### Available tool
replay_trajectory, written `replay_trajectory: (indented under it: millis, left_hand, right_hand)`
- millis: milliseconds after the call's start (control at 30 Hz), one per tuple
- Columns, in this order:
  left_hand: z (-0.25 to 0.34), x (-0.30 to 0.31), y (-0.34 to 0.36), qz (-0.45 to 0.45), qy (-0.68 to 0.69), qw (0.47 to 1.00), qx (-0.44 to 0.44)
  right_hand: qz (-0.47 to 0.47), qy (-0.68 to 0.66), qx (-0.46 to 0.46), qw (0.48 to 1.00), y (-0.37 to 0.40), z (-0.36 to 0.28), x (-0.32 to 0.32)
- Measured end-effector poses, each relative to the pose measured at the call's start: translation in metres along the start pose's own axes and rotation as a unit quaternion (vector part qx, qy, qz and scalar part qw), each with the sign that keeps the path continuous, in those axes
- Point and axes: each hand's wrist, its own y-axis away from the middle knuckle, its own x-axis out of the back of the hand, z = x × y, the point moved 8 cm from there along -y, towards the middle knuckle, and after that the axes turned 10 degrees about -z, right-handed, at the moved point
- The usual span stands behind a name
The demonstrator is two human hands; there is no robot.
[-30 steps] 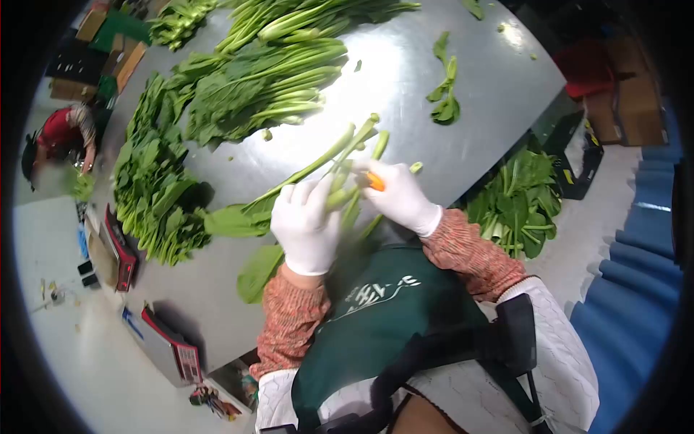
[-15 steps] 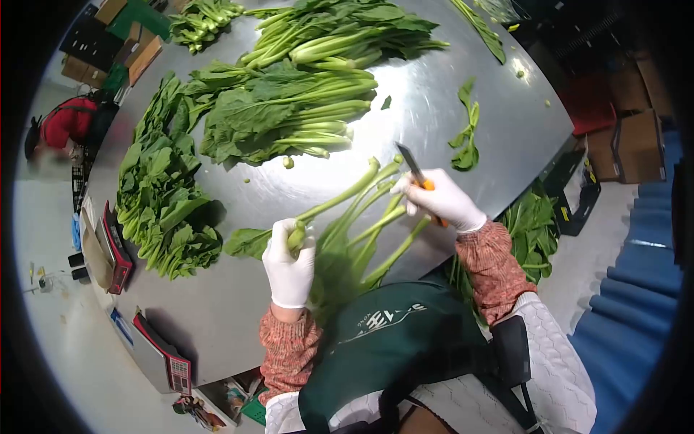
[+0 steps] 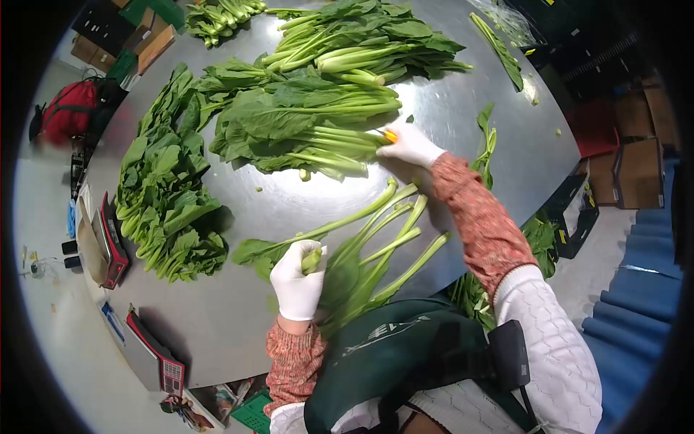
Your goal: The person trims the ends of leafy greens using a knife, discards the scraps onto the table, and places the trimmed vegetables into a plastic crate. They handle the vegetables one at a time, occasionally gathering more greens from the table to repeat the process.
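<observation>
My left hand [image 3: 298, 281], in a white glove, is closed on a green vegetable stem [image 3: 311, 261] near the table's front edge. Right beside it lie several loose leafy stalks [image 3: 369, 249], cut ends pointing away from me. My gloved right hand [image 3: 412, 145] is closed on the orange-handled knife [image 3: 390, 136], at the cut ends of the middle pile of greens [image 3: 303, 119]; its blade is mostly hidden. Another heap of greens [image 3: 170, 188] lies along the left side, and a further pile [image 3: 376, 40] at the back.
The metal table [image 3: 253, 311] holds red-edged scales [image 3: 155, 351] at its left edge. Single leafy stalks [image 3: 499, 54] lie at the right. A person in red [image 3: 69, 112] is at the far left. Cardboard boxes [image 3: 640, 173] and a black crate [image 3: 575, 213] stand right.
My right hand has moved away from me with the knife, from above the loose stalks to the middle pile. My left hand has shifted slightly right and nearer, still closed on the stem.
</observation>
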Motion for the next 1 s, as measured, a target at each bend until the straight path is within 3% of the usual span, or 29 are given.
replay_trajectory:
  millis: [33,100,200,300,433,600,633,700,800,900,1000]
  left_hand:
    - [-0.003,0.001,0.002,0.005,0.001,1.000,-0.005]
    - [-0.003,0.003,0.005,0.007,0.004,1.000,-0.009]
    - [0.012,0.004,0.007,0.002,0.005,1.000,-0.031]
    - [0.039,0.002,0.010,0.003,0.004,0.997,-0.078]
    - [0.065,0.003,0.018,-0.003,-0.042,0.992,-0.120]
    - [0.114,0.004,0.018,0.016,-0.143,0.957,-0.251]
    - [0.125,0.002,0.017,0.026,-0.162,0.950,-0.267]
    - [0.132,-0.007,0.014,0.016,-0.212,0.932,-0.294]
    - [0.126,-0.007,0.016,-0.020,-0.160,0.956,-0.244]
    - [0.113,-0.007,0.021,-0.004,-0.130,0.972,-0.197]
    - [0.096,-0.011,0.025,0.009,-0.101,0.978,-0.185]
  right_hand:
    - [-0.097,-0.316,-0.034,0.943,0.022,-0.005,-0.009]
    - [-0.052,-0.394,-0.013,0.918,0.067,-0.039,0.022]
    - [-0.056,-0.515,0.005,0.855,0.113,-0.030,0.034]
    - [0.037,-0.400,-0.073,0.913,0.145,-0.022,0.045]
    - [0.132,-0.381,0.009,0.915,0.175,-0.042,0.065]
    - [0.069,-0.413,0.060,0.906,0.193,-0.090,0.061]
    - [0.061,-0.422,0.132,0.895,0.200,-0.111,0.065]
    - [0.032,-0.437,0.136,0.889,0.212,-0.132,0.062]
    - [0.037,-0.518,0.073,0.852,0.211,-0.119,0.047]
    - [0.187,-0.319,0.085,0.925,0.215,-0.117,0.039]
    - [0.275,-0.243,0.172,0.914,0.231,-0.148,0.031]
